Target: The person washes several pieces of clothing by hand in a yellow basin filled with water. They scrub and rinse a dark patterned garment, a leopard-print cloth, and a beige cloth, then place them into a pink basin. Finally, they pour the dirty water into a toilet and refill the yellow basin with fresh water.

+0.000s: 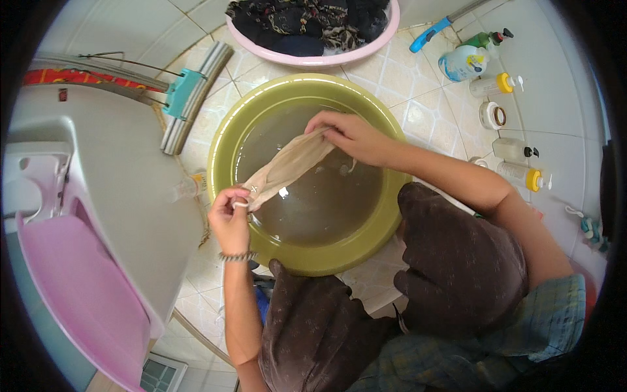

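A wet beige cloth, perhaps a small garment, is stretched on a slant between my two hands. My left hand grips its lower left end near the basin's rim, with a white loop of cord by the fingers. My right hand pinches the upper right end, and a thin cord hangs from there. Beneath the cloth, murky grey-brown water partly fills a large olive-green basin. Which kind of garment the cloth is, I cannot tell.
A pink tub of dark clothes stands beyond the basin. Several bottles, including a white-blue one, line the right wall. A squeeze mop lies at the left, beside a white machine and a pink-purple basin.
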Tool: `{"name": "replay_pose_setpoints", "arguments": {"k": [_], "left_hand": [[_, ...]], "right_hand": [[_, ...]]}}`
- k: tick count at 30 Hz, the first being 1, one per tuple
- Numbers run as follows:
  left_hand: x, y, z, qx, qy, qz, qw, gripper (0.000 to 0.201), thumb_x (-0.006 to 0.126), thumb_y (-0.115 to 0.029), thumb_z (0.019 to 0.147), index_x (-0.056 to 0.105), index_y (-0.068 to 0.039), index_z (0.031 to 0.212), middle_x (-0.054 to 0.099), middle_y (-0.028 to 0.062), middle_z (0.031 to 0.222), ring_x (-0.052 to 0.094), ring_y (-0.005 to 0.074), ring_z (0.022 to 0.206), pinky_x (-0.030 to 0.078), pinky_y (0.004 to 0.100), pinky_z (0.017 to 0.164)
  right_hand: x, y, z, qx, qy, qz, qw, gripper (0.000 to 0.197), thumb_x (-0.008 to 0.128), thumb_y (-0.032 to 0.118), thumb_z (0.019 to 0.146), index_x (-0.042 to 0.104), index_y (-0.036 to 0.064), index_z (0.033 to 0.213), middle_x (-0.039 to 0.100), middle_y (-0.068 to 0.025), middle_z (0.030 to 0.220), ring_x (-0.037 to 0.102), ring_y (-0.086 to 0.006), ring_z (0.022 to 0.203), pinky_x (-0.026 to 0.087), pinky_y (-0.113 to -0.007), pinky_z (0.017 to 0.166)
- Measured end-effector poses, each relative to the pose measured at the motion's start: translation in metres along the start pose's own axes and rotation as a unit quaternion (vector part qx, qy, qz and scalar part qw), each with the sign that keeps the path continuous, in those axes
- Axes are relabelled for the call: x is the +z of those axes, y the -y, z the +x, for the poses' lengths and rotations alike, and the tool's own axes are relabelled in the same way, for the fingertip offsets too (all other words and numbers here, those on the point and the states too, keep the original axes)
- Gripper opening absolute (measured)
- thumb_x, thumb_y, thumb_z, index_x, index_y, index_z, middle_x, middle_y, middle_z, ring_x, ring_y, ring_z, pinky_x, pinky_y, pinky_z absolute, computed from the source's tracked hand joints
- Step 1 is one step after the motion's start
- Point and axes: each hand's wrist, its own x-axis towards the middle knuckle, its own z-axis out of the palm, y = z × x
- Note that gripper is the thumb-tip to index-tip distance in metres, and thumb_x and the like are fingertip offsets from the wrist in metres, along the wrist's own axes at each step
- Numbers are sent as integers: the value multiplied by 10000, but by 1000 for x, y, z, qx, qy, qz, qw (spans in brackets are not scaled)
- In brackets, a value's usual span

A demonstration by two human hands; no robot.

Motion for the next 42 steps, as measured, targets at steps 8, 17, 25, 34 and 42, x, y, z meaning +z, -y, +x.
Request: {"name": "replay_pose_setpoints", "arguments": {"k": [8,17,25,34,42], "left_hand": [[52,102,34,-158,-62,-123,978,89,588,-41,820,527,-84,869,443,-59,668,350,-3,543,271,161,453],[69,94,29,-48,-142,-128,980,92,555,-114,872,475,-77,897,436,-40,748,375,37,658,332,177,609],[63,20,16,-6,-185,-239,953,172,463,-237,925,466,-67,951,504,21,853,486,100,784,425,261,734],[45,2,8,9,-196,-208,958,252,472,-288,909,469,-42,964,554,96,933,557,181,844,476,322,756],[37,12,10,2,-154,-240,958,228,478,-243,917,474,-45,1029,561,91,963,561,173,862,472,312,772]], "right_hand": [[44,-114,25,87,-82,39,992,185,479,141,880,538,3,989,577,-97,808,548,-154,706,445,-306,645],[47,-75,22,53,-85,110,989,196,526,177,881,553,-8,939,559,-57,781,495,-91,724,418,-254,652],[27,-12,13,41,-48,234,970,195,487,194,913,552,12,938,543,26,850,468,-39,832,397,-216,733],[20,2,12,66,10,333,940,203,489,192,910,579,23,979,584,17,878,523,-36,817,435,-199,736],[15,-6,16,91,9,249,964,162,551,130,863,586,27,983,600,0,900,539,-42,825,447,-202,740]]}}
